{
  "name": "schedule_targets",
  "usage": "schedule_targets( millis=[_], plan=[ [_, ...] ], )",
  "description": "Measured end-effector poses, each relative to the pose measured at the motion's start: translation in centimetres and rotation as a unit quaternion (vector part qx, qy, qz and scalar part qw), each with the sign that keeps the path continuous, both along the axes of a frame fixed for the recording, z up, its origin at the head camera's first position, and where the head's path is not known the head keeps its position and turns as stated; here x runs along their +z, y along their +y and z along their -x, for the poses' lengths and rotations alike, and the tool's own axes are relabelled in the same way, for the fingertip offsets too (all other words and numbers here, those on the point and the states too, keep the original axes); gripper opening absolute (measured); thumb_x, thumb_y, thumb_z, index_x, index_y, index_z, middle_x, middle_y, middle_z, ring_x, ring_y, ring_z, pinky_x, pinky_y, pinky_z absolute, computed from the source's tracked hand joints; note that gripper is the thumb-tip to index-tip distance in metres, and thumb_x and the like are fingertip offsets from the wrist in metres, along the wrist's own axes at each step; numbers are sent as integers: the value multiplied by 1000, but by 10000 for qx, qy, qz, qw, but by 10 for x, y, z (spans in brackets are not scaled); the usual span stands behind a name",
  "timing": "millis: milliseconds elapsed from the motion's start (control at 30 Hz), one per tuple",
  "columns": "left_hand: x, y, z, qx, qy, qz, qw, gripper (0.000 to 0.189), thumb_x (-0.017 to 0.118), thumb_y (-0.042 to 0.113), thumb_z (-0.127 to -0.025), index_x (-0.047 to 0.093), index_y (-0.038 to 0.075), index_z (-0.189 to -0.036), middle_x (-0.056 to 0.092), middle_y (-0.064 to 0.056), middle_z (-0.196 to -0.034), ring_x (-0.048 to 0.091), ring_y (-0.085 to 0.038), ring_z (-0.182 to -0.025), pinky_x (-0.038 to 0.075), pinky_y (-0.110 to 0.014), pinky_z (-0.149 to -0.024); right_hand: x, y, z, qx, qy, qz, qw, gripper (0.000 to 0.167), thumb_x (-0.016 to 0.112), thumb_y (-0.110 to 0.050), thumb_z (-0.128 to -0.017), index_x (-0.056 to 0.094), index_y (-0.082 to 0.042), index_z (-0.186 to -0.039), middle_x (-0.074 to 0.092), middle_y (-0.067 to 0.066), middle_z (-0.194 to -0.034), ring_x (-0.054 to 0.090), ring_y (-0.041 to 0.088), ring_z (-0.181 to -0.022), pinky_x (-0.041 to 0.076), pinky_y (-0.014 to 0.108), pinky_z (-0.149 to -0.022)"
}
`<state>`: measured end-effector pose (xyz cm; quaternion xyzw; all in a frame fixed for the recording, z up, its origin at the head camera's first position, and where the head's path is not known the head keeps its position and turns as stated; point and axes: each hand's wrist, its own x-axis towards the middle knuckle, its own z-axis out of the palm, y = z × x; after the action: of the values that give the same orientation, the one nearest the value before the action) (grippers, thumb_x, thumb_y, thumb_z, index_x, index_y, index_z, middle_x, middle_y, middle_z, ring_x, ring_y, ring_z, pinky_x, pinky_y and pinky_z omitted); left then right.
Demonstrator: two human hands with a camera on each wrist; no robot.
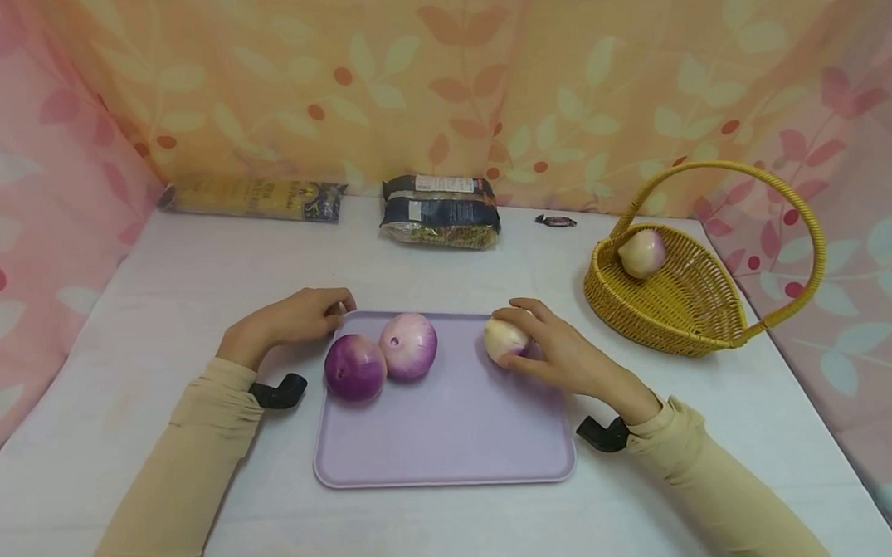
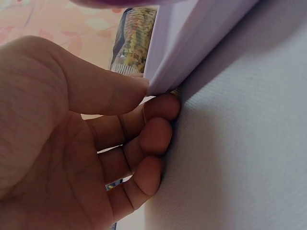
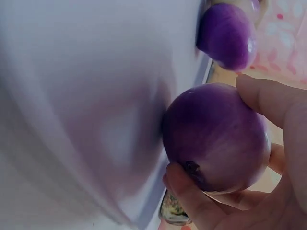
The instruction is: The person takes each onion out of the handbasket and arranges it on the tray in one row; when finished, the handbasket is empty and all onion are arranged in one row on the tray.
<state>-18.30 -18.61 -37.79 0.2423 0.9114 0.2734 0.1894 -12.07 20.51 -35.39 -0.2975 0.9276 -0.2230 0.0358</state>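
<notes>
A lilac tray (image 1: 453, 444) lies on the table. At its far left corner my left hand (image 1: 294, 318) pinches the rim; the left wrist view shows the thumb on the tray edge (image 2: 187, 43) and curled fingertips beneath. Near the far right corner my right hand (image 1: 561, 348) grips a red onion (image 1: 503, 341), pale on the side seen from my head. Its purple side fills the right wrist view, low against the tray, with thumb and fingers around it. Two more onions sit together on the tray's left: a dark purple onion (image 1: 355, 367) and a paler onion (image 1: 410, 346).
Right of the tray stands a yellow wicker basket (image 1: 672, 314) with a tall handle and an onion (image 1: 643, 253) inside. Along the back lie a long yellow packet (image 1: 251, 198), a dark pasta bag (image 1: 441, 212) and a small wrapped candy (image 1: 556, 221). Patterned curtains border the table.
</notes>
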Motion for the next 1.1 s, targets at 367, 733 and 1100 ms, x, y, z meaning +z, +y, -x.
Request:
schedule_targets(
  millis=[367, 733, 1100],
  plan=[
    [1, 1, 0, -37, 81, -26, 10000, 24, 47, 6, -93, 60, 8, -113, 68, -10, -96, 59, -19, -87, 48, -39, -82, -6, -13, 3, 94, 66, 81, 9999, 70, 79, -36, -81, 47, -16, -140, 46, 9, -140, 55, 27, -123, 48, 47, -101],
    [0, 0, 0, -5, 25, 32, 10000, 25, 48, 7, -93, 60, 9, -114, 68, -10, -99, 59, -19, -88, 48, -39, -83, -5, -14, -1, -133, 308, 63, 9994, 75, 82, -31, -77, 46, -22, -142, 42, 14, -132, 60, 27, -103, 52, 41, -85],
    [0, 0, 1, 12, 6, 55, 10000, 26, 47, 7, -93, 60, 8, -115, 68, -11, -100, 59, -21, -89, 49, -41, -84, 4, -8, 3, -241, 844, 10, 9961, 71, 82, -27, -73, 51, -9, -134, 49, 21, -130, 56, 32, -109, 50, 45, -91]
  ],
)
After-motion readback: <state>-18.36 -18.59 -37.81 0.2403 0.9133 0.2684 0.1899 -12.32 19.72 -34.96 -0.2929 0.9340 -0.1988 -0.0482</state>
